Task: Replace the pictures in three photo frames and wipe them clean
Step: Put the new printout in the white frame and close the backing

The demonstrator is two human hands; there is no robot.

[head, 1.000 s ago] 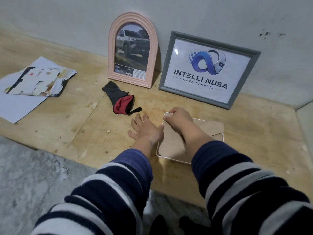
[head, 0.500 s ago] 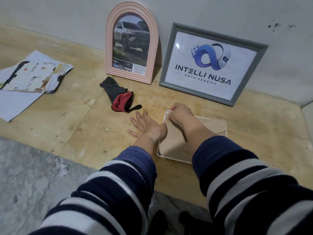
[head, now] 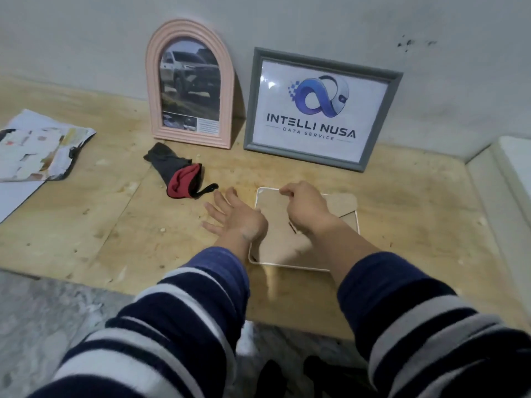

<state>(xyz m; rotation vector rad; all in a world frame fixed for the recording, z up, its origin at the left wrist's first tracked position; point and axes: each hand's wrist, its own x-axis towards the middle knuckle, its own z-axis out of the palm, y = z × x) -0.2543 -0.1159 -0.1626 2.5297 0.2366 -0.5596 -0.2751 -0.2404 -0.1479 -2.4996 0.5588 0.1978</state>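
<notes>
Below, we are pinching with our right hand (head: 306, 208) the far edge of the white-rimmed frame (head: 357, 222) lying face-down on the plywood board (head: 416, 214); our left hand (head: 234, 216) is resting flat, fingers spread, beside it.

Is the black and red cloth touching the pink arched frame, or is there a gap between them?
Apart. The head view shows a strip of bare wooden board between the cloth and the bottom edge of the pink arched frame.
</notes>
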